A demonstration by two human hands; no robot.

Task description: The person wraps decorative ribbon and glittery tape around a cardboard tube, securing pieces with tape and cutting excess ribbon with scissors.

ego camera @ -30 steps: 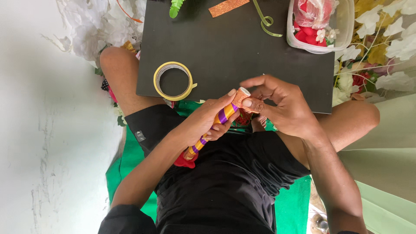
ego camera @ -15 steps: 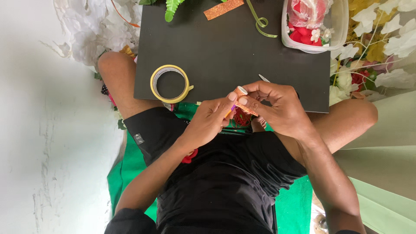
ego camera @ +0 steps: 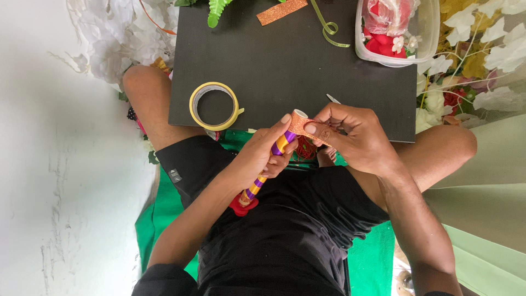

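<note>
My left hand [ego camera: 262, 154] grips a rod [ego camera: 276, 149] banded in purple and yellow, held slanting over my lap with a red piece [ego camera: 242, 204] at its lower end. My right hand [ego camera: 356, 137] pinches an orange glitter ribbon [ego camera: 302, 124] against the rod's upper tip, the ribbon curling around the tip. Both hands hover just in front of a black board [ego camera: 285, 66] lying across my knees.
On the board lie a roll of yellow tape [ego camera: 214, 106], an orange glitter strip [ego camera: 281, 11], a green ribbon [ego camera: 327, 24] and a clear tub [ego camera: 422, 38] of red and white flowers. White artificial flowers [ego camera: 123, 38] lie left, more blooms [ego camera: 482, 49] right. Green cloth [ego camera: 164, 214] lies beneath me.
The rod has tilted so its banded length and red end show again below my left hand. The orange ribbon now wraps over the rod's tip under my right fingers.
</note>
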